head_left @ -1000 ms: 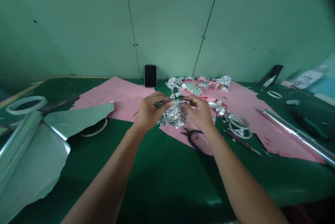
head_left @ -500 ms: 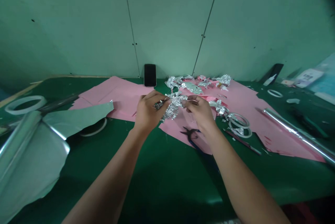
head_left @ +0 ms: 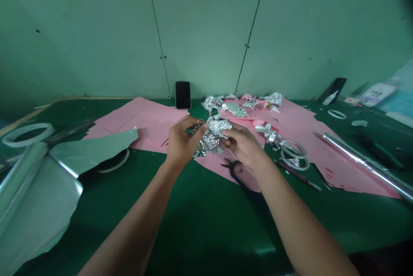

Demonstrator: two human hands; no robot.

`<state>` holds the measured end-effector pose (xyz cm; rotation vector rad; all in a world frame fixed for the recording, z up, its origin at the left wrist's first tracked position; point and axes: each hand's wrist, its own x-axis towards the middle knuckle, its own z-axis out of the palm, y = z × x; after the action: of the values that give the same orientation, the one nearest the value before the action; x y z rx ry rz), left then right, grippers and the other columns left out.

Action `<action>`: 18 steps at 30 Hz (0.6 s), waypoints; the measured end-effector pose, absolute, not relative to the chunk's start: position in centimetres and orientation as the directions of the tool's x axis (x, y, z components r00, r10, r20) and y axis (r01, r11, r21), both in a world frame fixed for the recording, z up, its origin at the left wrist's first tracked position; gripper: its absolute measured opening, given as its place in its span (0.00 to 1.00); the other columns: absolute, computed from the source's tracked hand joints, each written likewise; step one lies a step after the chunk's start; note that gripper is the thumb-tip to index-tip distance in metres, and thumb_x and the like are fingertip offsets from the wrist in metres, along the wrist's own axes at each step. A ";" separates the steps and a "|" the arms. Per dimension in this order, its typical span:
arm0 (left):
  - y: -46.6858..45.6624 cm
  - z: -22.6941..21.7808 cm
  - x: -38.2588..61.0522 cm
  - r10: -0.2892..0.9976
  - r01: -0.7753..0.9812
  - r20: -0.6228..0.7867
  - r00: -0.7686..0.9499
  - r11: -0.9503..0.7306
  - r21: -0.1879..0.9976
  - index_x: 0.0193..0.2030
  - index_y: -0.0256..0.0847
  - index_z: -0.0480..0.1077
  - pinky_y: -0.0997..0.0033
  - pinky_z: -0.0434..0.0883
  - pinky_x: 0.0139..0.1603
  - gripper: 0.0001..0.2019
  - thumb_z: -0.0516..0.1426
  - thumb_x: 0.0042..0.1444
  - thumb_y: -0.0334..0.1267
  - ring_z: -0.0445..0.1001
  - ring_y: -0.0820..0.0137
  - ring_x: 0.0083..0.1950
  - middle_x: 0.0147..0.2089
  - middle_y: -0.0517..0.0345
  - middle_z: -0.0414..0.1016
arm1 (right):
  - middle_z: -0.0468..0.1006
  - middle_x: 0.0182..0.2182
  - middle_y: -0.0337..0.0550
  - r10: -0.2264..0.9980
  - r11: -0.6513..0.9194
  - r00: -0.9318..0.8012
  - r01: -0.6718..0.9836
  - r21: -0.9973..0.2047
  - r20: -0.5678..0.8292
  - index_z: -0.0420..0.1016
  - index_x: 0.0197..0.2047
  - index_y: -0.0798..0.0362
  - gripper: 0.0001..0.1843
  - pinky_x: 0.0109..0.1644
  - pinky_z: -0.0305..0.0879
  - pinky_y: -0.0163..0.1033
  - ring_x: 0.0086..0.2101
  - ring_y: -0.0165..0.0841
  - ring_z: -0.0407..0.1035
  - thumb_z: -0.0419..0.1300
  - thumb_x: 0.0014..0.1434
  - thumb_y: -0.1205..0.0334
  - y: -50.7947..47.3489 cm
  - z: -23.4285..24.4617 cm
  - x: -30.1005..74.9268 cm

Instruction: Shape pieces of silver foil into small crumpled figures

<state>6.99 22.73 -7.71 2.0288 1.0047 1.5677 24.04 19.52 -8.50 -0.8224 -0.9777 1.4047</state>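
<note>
A crumpled piece of silver foil (head_left: 211, 136) is held up between my two hands over the middle of the table. My left hand (head_left: 183, 140) grips its left side, thumb toward the foil and fingers curled. On the other side, my right hand (head_left: 241, 142) pinches the foil's right edge between thumb and fingers. Beneath, pink paper (head_left: 219, 166) lies on the green table. Dark-handled pliers (head_left: 237, 172) rest on that paper, just below my right hand. Part of the foil is hidden behind my fingers.
A phone (head_left: 183, 95) leans on the back wall. Crumpled foil scraps (head_left: 235, 108) lie behind my hands. White rings (head_left: 292, 151) and a craft knife (head_left: 300, 175) sit to the right, near a foil roll (head_left: 361, 164). A large foil sheet (head_left: 41, 207) spreads at left.
The foil between my hands has been turned and bunched, and more of its crumpled face shows. My fingers have shifted on it. The whole view has moved slightly.
</note>
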 end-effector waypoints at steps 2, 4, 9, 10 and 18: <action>22.8 -7.6 7.0 0.769 0.274 0.630 0.106 -0.632 0.725 0.31 0.39 0.73 0.70 0.67 0.32 0.07 0.59 0.56 0.39 0.71 0.72 0.32 0.32 0.57 0.74 | 0.62 0.23 0.32 0.993 0.050 -0.077 -0.404 -0.913 0.088 0.70 0.28 0.50 0.08 0.28 0.59 0.34 0.23 0.24 0.58 0.67 0.48 0.62 19.4 -8.4 23.9; 22.9 -7.5 6.9 0.787 0.258 0.605 0.118 -0.613 0.747 0.31 0.39 0.72 0.70 0.66 0.30 0.08 0.59 0.56 0.40 0.70 0.72 0.31 0.31 0.57 0.73 | 0.63 0.24 0.33 0.995 0.057 -0.058 -0.385 -0.921 0.086 0.71 0.28 0.50 0.09 0.27 0.58 0.34 0.24 0.24 0.59 0.68 0.49 0.59 19.4 -8.3 24.0; 23.2 -7.5 6.4 0.719 0.247 0.651 0.243 -0.695 0.676 0.32 0.40 0.74 0.68 0.69 0.36 0.05 0.60 0.56 0.37 0.73 0.69 0.37 0.35 0.55 0.74 | 0.61 0.22 0.33 0.999 -0.001 -0.032 -0.391 -0.921 0.012 0.70 0.26 0.51 0.13 0.24 0.55 0.33 0.23 0.25 0.59 0.70 0.48 0.56 19.5 -8.4 24.3; 23.2 -7.5 6.4 0.699 0.254 0.666 0.259 -0.715 0.651 0.33 0.40 0.74 0.67 0.70 0.37 0.04 0.60 0.56 0.37 0.73 0.69 0.38 0.35 0.55 0.74 | 0.61 0.22 0.33 1.000 -0.012 -0.031 -0.408 -0.913 0.000 0.70 0.26 0.51 0.13 0.24 0.55 0.33 0.23 0.24 0.59 0.70 0.47 0.57 19.5 -8.5 24.3; 23.2 -7.6 6.5 0.619 0.285 0.738 0.269 -0.783 0.553 0.35 0.41 0.74 0.65 0.72 0.40 0.03 0.58 0.57 0.34 0.74 0.68 0.39 0.36 0.54 0.74 | 0.63 0.24 0.32 0.997 -0.079 -0.067 -0.592 -0.802 -0.049 0.67 0.27 0.51 0.14 0.25 0.59 0.31 0.23 0.23 0.59 0.71 0.45 0.63 19.5 -8.3 23.8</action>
<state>6.53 23.19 -7.57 2.2344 0.8287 1.5193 23.83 19.49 -8.31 -0.7480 -0.7257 1.5280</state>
